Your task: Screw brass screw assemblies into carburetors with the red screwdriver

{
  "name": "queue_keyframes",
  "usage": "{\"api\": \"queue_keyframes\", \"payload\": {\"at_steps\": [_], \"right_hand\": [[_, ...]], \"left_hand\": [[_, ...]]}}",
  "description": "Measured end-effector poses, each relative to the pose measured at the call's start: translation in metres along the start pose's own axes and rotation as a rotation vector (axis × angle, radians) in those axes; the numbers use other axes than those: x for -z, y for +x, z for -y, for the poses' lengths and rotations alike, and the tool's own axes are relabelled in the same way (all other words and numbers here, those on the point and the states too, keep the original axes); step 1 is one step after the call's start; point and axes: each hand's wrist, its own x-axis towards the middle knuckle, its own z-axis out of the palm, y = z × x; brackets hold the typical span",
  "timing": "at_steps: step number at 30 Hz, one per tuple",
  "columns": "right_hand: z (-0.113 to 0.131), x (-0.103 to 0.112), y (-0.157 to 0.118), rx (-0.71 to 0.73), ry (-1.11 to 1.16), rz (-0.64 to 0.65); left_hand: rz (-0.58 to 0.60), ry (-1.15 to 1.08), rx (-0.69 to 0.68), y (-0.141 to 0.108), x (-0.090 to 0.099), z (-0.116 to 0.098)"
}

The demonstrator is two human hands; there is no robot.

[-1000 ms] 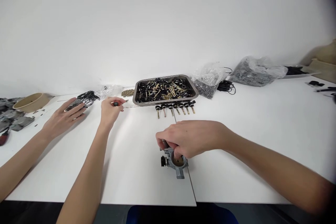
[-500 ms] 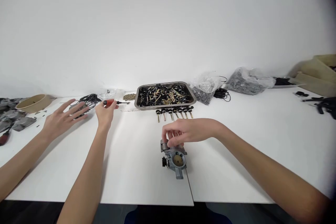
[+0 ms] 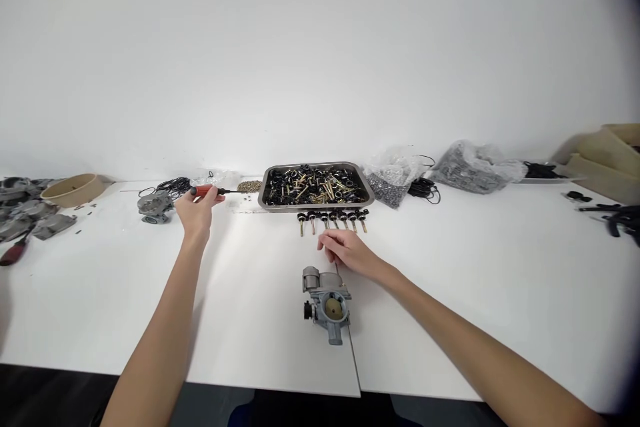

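Observation:
My left hand (image 3: 197, 212) is closed around the red and black handle of a screwdriver (image 3: 201, 191). The shaft points right, its tip near a heap of small brass-coloured screws (image 3: 249, 186). On the table before me stands a grey carburetor (image 3: 327, 303) with a brass-coloured disc in its bore and a black knob at its left. My right hand (image 3: 345, 250) hovers just beyond it, apart from it, fingers loosely bent and nothing visible in them. Past those fingers lies a row of several black-headed adjusting screws (image 3: 334, 220).
A metal tray (image 3: 316, 207) of loose parts stands at the back. Bags of small parts (image 3: 393, 180) and black cords lie to its right. At left are another carburetor (image 3: 155, 205), a beige bowl (image 3: 74, 191), grey castings and a second screwdriver (image 3: 14, 252). A seam splits the tabletop.
My right hand has let go of the carburetor and moved away toward the row of screws. Another person's hand has left the carburetor at left. My left hand keeps the screwdriver.

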Motion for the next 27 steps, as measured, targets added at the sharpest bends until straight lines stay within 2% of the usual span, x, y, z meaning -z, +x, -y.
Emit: {"api": "queue_keyframes", "payload": {"at_steps": [5, 12, 19, 27], "right_hand": [[0.0003, 0.0036, -0.0023, 0.026, -0.072, 0.006], [0.0033, 0.0015, -0.0035, 0.047, -0.152, 0.007], [0.0068, 0.0012, -0.0039, 0.030, -0.162, 0.009], [0.0059, 0.0012, -0.0030, 0.024, -0.177, 0.015]], "left_hand": [[0.007, -0.001, -0.042, -0.0018, 0.0002, -0.0010], [0.023, 0.031, -0.013, -0.0025, -0.0003, 0.0000], [0.013, 0.225, -0.043, -0.0011, 0.0018, 0.0035], [0.017, 0.278, -0.080, -0.0025, 0.0023, 0.0040]]}}
